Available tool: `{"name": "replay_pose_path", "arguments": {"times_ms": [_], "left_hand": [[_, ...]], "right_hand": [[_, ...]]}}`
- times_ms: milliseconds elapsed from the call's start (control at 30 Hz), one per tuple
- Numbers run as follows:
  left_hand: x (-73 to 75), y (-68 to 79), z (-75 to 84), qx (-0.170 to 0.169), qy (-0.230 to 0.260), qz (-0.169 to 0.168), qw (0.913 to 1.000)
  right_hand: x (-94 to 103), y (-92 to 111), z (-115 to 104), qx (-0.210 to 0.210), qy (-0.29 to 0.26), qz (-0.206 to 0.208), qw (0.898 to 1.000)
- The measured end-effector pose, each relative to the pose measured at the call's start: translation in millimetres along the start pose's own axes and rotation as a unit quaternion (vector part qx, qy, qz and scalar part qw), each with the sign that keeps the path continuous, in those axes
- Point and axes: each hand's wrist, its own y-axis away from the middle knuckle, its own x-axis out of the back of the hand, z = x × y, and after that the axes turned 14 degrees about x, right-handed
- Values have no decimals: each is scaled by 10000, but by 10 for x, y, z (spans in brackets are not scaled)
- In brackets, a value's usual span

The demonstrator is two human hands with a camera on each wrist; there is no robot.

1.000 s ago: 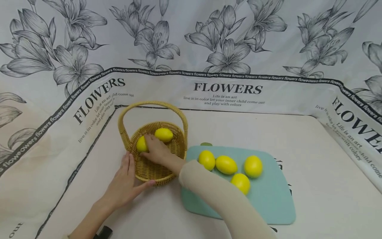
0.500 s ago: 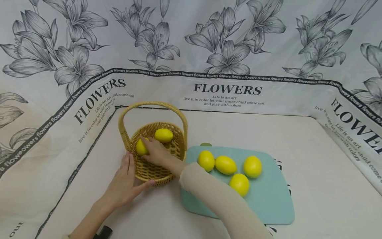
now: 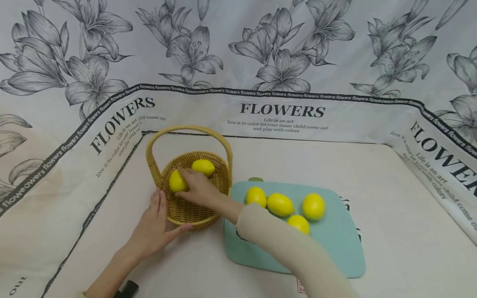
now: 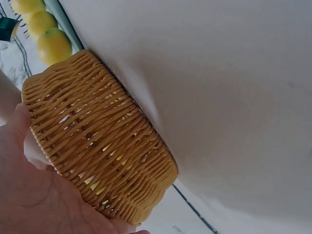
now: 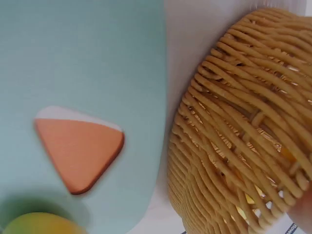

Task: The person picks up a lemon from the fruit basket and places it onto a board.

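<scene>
A woven basket [image 3: 193,213] with a tall hoop handle stands left of a teal mat [image 3: 331,248]. Two yellow lemons lie in it: one at the back [image 3: 203,166] and a left lemon [image 3: 175,181]. My right hand [image 3: 195,187] reaches into the basket, its fingers curled over that left lemon. My left hand [image 3: 153,225] rests flat against the basket's outer wall [image 4: 97,146], thumb along its front. Several more lemons [image 3: 280,204] lie on the mat, the nearest one partly hidden by my sleeve. The right wrist view gives the basket's side [image 5: 243,136] close up.
A white flower-printed cloth [image 3: 283,111] covers the table and rises as a backdrop on three sides. An orange triangle [image 5: 80,151] is printed on the mat. A small dark object [image 3: 126,288] lies at the front edge by my left forearm.
My right forearm has swung slightly right, so its sleeve now covers part of the nearest mat lemon. The hand stays on the left lemon in the basket. The left hand has not moved.
</scene>
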Motion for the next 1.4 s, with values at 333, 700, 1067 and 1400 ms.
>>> {"name": "replay_pose_path", "arguments": {"times_ms": [333,700,1067,1400], "left_hand": [[-2,-4,-1,20,28,22,10000],[8,-11,27,55,14,-40,10000],[6,-11,16,56,-60,-28,10000],[-14,-10,23,56,-71,-45,9999]], "right_hand": [[171,219,-112,214,15,327,9992],[350,483,-134,375,-448,750,9955],[516,780,-100,459,-713,1206,9891],[686,1192,-100,521,-783,1724,9805]]}}
